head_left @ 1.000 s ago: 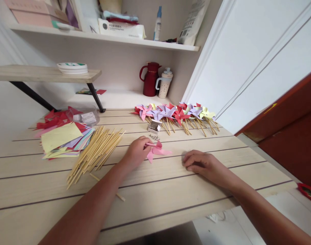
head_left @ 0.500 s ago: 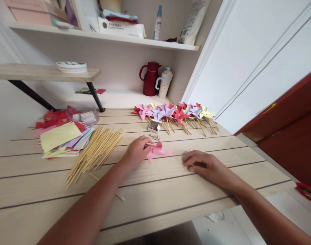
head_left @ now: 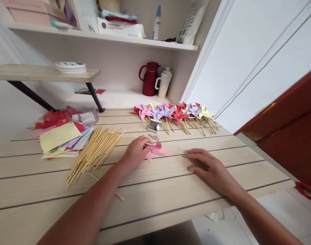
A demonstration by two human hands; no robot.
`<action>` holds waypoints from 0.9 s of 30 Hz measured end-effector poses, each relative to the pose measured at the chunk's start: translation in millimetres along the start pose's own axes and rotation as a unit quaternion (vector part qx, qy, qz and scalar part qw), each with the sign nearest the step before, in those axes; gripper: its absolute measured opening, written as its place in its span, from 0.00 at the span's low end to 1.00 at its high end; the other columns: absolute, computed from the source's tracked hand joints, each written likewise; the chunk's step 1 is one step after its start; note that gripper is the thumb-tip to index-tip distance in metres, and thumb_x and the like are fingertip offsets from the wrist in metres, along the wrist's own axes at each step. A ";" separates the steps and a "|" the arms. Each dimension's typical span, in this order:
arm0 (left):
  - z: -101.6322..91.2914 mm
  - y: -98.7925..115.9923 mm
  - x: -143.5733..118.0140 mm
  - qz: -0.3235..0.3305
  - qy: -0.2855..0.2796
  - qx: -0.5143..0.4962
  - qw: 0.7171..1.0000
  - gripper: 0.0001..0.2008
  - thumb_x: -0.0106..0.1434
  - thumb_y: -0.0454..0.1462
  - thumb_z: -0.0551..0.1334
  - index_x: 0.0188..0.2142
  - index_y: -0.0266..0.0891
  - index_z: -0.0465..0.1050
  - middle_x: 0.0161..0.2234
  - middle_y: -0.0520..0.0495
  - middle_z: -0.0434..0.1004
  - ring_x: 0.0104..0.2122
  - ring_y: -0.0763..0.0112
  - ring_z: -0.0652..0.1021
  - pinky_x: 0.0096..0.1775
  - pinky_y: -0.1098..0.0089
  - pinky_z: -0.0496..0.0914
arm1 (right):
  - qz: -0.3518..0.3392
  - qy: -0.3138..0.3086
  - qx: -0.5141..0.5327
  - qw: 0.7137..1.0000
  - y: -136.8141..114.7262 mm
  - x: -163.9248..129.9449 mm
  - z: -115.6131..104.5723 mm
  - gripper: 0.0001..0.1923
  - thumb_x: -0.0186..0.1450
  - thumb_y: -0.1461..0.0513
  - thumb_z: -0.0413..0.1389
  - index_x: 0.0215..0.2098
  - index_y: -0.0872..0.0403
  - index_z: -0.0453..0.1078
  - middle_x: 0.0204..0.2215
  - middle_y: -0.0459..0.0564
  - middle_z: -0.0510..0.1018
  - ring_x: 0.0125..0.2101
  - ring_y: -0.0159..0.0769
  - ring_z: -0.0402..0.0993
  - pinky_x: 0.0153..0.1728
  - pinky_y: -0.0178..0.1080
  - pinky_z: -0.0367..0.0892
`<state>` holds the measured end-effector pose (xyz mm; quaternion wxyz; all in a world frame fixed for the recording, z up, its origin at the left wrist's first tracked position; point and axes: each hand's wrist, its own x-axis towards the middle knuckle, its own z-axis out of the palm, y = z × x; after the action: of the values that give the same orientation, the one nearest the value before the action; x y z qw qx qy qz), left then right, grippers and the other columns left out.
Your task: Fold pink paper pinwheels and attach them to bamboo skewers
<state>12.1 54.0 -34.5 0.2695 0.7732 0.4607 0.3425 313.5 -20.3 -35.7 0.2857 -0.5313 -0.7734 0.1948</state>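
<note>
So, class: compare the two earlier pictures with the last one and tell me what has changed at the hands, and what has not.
The right hand has uncurled: its fingers, bent under before, now lie spread flat on the table. It holds nothing. The left hand still pinches the pink paper pinwheel in the same spot. The bamboo sticks, paper stack and finished pinwheels have not moved.

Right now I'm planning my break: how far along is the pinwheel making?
Done: a row of finished pinwheels on sticks lies at the back of the table. In hand: the left hand pinches a pink pinwheel with no stick; the right hand rests open beside it. Left: a big pile of bamboo sticks and stacked coloured paper.
</note>
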 end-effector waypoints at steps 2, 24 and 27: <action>-0.5 0.8 0.0 0.000 -0.001 0.001 1.000 0.07 0.61 0.30 0.58 0.33 0.40 0.74 0.36 0.47 0.77 0.37 0.65 0.77 0.39 0.67 0.68 | 0.019 0.003 -0.009 1.000 0.7 -5.7 -0.8 0.16 0.65 0.54 0.59 0.52 0.43 0.75 0.56 0.52 0.72 0.53 0.47 0.73 0.49 0.45 0.73; -0.1 -0.3 0.3 0.010 0.001 0.004 1.000 0.07 0.63 0.32 0.57 0.33 0.40 0.75 0.35 0.47 0.77 0.37 0.65 0.77 0.39 0.67 0.69 | 0.009 -0.020 -0.005 1.000 -1.8 1.6 -9.5 0.10 0.68 0.56 0.55 0.30 0.49 0.72 0.43 0.51 0.78 0.46 0.44 0.74 0.47 0.46 0.68; 0.0 -0.3 0.3 0.008 -0.002 0.003 1.000 0.07 0.63 0.32 0.57 0.33 0.40 0.75 0.36 0.47 0.77 0.37 0.65 0.77 0.39 0.67 0.68 | -0.014 -0.048 -0.020 0.999 -3.9 3.9 -12.8 0.12 0.69 0.57 0.52 0.30 0.50 0.71 0.43 0.51 0.78 0.47 0.45 0.73 0.47 0.46 0.68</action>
<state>12.1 54.5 -34.6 0.2651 0.7783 0.4551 0.3419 318.0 -18.2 -22.7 0.2401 -0.5164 -0.7971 0.2009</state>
